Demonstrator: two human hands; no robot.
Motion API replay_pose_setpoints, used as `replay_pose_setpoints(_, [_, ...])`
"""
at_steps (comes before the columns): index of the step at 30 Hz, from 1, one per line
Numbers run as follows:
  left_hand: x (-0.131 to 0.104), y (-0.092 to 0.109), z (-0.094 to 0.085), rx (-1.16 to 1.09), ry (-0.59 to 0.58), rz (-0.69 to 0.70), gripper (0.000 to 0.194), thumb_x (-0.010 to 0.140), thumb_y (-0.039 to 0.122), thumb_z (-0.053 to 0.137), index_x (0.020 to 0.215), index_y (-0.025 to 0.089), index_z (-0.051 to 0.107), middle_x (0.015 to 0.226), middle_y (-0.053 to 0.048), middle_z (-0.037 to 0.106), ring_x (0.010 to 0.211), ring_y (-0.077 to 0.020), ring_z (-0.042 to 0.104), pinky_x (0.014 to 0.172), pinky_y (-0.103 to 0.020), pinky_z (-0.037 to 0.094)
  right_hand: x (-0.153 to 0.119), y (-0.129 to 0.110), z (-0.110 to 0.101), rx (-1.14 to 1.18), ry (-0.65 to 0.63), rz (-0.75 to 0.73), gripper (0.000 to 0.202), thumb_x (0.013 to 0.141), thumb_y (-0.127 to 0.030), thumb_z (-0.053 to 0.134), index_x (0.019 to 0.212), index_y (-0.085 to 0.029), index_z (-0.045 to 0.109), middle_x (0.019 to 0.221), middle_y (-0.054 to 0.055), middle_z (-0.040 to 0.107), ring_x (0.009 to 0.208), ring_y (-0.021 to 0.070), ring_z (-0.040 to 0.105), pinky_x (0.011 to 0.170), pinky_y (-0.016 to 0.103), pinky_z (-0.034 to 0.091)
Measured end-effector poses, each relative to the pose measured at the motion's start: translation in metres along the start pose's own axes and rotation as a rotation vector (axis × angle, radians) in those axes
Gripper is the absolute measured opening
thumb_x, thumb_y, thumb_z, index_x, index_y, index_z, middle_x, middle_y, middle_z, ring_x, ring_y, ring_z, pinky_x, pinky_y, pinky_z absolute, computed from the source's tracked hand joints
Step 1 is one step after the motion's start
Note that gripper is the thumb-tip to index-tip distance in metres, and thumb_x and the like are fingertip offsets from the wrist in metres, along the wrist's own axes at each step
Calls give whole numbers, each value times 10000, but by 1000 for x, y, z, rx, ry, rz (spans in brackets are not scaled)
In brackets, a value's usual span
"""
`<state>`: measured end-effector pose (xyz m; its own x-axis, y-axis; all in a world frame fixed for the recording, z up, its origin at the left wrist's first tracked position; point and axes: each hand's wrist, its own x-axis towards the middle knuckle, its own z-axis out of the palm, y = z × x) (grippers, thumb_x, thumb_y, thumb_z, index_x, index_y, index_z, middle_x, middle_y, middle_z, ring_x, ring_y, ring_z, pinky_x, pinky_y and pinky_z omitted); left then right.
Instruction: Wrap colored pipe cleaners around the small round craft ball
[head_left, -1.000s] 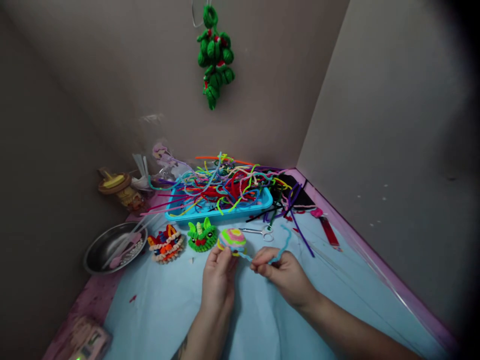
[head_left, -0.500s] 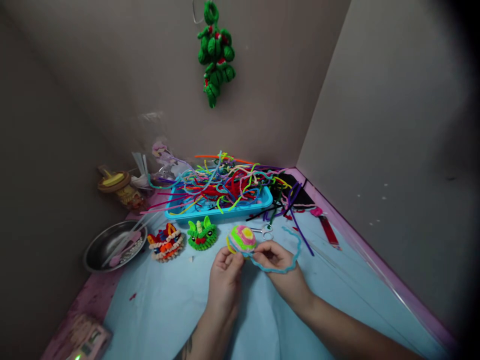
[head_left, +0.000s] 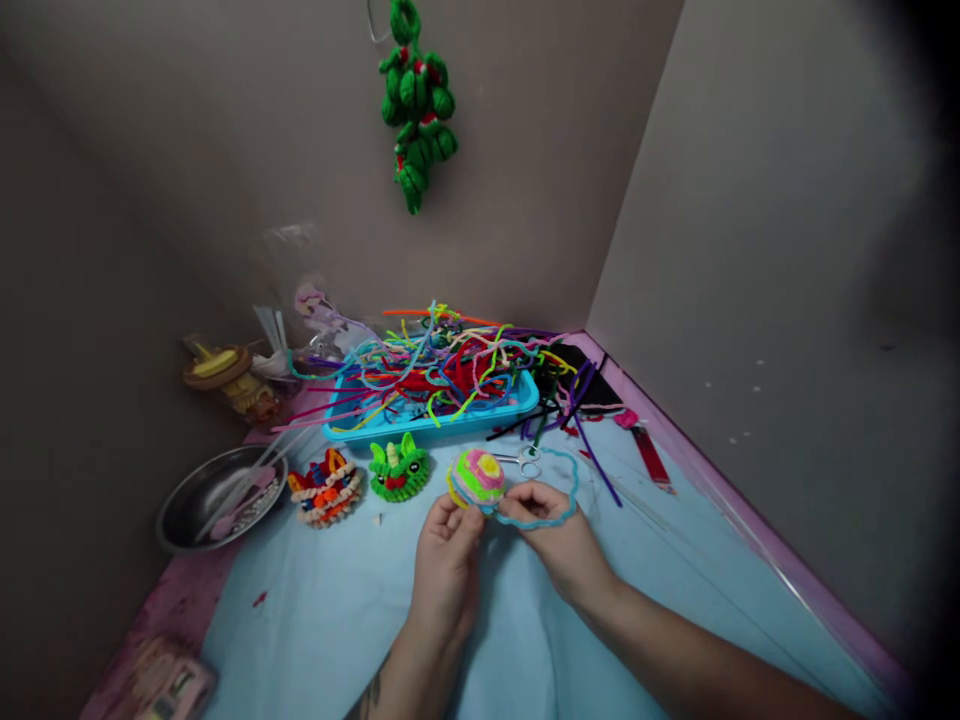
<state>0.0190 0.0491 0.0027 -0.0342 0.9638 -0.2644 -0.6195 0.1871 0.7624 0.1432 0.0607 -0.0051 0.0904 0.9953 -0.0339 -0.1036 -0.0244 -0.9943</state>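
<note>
My left hand (head_left: 448,555) pinches a small dome of coiled pipe cleaner (head_left: 478,474), banded in yellow, pink, green and blue, by its lower edge. To its right, the closed fingers of my right hand (head_left: 553,530) grip a light-blue pipe cleaner (head_left: 573,485) close to where it meets the dome. Its loose part curves out over that hand and back toward the scissors (head_left: 529,460), which lie just behind. Left of the dome sit a green horned animal head (head_left: 399,470) and an orange, red and cream one (head_left: 325,490), both of coiled pipe cleaner.
Behind stands a blue tray (head_left: 420,432) heaped with tangled pipe cleaners. A metal bowl (head_left: 176,500) holding beads is at left, near a lidded cup (head_left: 232,380). A red strip-like object (head_left: 651,455) lies at right. Green ornaments (head_left: 416,100) hang on the wall.
The view has shifted slightly, moving the scene left. The loose loop of blue pipe cleaner has swung inward, nearer the scissors. Both hands keep their hold.
</note>
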Motion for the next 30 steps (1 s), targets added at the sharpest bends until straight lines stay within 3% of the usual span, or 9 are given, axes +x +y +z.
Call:
replay_pose_setpoints(5, [1,1,0,-8,43,6,319,602,262,821,863,176,658,710,3,694,660,-103,606,688,-212,441,-1,-5,4,65,-22,70,291,679,-432,717,624,-176,589,540,-39,522,489,95,429,458,212,338])
replay_pose_setpoints(11, [0,3,4,-21,82,7,353,562,254,843,855,164,666,726,-1,707,690,-104,622,724,-211,453,-2,1,5,175,-61,177,252,665,-362,726,658,-177,554,480,-90,382,406,50,268,399,191,191])
replay_pose_setpoints(15, [2,4,2,-10,105,60,347,577,262,836,867,172,670,732,9,704,699,-96,619,726,-199,453,-5,-6,4,187,-67,135,198,640,-266,720,765,-191,587,602,-62,504,454,62,394,424,180,292])
replay_pose_setpoints(19, [2,3,0,18,95,71,321,604,267,822,869,169,671,778,-12,718,722,-103,628,737,-205,460,-11,-19,4,95,-113,45,188,644,-240,713,818,-198,655,789,3,633,708,140,576,609,227,448])
replay_pose_setpoints(22, [2,2,0,6,89,49,320,605,260,824,870,161,674,802,-27,724,736,-104,637,745,-206,467,-10,-18,3,83,-90,37,144,667,-307,716,720,-185,661,692,7,630,632,139,545,579,242,424])
replay_pose_setpoints(25, [3,3,1,-130,156,-39,367,526,250,865,829,170,675,770,0,713,696,-94,636,728,-208,480,-2,-8,-1,240,14,80,257,651,-409,737,698,-183,625,510,-44,495,474,97,399,462,221,297])
replay_pose_setpoints(28, [5,4,2,-214,186,-112,397,481,235,883,813,169,675,766,2,710,689,-96,640,732,-221,491,5,0,-3,316,21,136,317,646,-454,743,730,-183,602,496,-61,444,456,85,345,455,220,246])
replay_pose_setpoints(30, [5,5,2,-215,165,-90,384,505,230,875,826,162,676,794,-15,715,731,-108,648,758,-227,491,4,1,-3,284,-15,119,317,658,-433,747,802,-189,606,571,-47,492,500,94,389,487,223,283])
